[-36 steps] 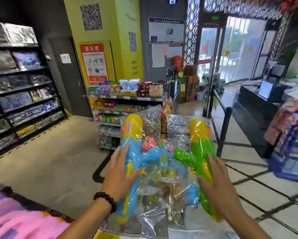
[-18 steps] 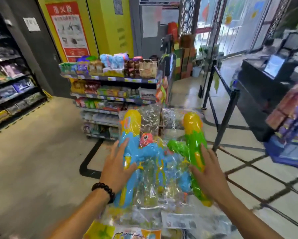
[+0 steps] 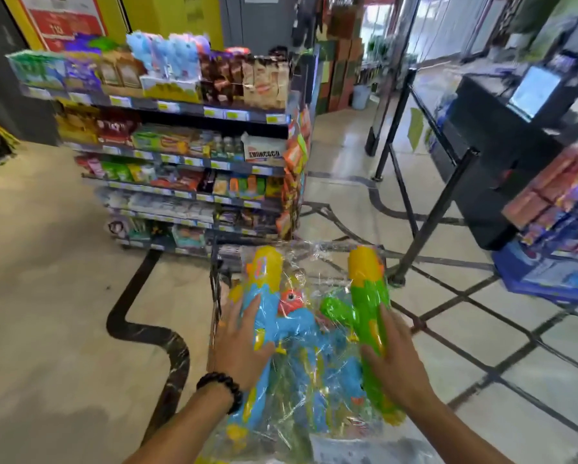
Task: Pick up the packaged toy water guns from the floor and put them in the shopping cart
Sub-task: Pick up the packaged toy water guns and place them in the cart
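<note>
Several packaged toy water guns in clear plastic bags fill the lower middle of the head view. A blue and yellow water gun is on the left, a green and yellow one on the right. My left hand, with a black bead bracelet, presses flat on the blue gun's side. Against the green gun's lower part rests my right hand. Both hands clasp the bundle between them. Under and behind the bundle, the wire rim of the shopping cart shows at the left.
A snack shelf unit stands just beyond the cart. A black barrier post and rail run to the right, with a checkout counter and a display stand behind. Open tiled floor lies on the left.
The view has tilted down and moved closer to the snack shelf. The bundle and both hands sit lower in view, and the cart's wire rim has appeared beneath the packages.
</note>
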The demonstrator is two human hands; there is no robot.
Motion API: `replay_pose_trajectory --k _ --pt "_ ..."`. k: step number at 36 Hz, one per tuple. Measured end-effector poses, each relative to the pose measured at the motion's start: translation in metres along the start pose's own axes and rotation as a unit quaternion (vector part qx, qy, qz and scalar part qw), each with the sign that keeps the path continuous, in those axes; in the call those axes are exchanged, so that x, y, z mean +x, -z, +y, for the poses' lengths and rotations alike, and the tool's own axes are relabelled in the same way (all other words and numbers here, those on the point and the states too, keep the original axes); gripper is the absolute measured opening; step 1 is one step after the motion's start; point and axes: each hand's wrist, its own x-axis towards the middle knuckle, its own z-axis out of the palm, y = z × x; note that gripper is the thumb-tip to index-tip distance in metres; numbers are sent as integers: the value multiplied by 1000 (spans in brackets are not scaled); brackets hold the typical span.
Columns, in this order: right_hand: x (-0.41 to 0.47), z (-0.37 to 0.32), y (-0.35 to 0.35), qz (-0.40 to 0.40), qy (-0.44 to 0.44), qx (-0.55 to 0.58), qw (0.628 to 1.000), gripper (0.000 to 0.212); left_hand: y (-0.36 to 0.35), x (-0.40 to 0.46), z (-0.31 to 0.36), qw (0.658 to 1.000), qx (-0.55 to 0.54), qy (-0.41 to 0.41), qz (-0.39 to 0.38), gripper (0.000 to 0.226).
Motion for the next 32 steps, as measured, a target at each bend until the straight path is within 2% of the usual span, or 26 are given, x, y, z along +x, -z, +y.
replay_pose_trajectory --k 5,12,21,32 --pt "25 24 -39 -18 -13 -3 1000 90 -35 11 -29 1000 -6 21 2 90" --pt "29 64 -66 -22 -68 -2 997 86 -63 13 -28 997 28 65 -3 92" --pt "29 63 -57 -40 -35 -13 998 82 -51 13 -27 996 47 67 -19 86" --pt "21 62 -53 -29 37 -65 997 78 -40 -2 -31 993 113 30 9 77"
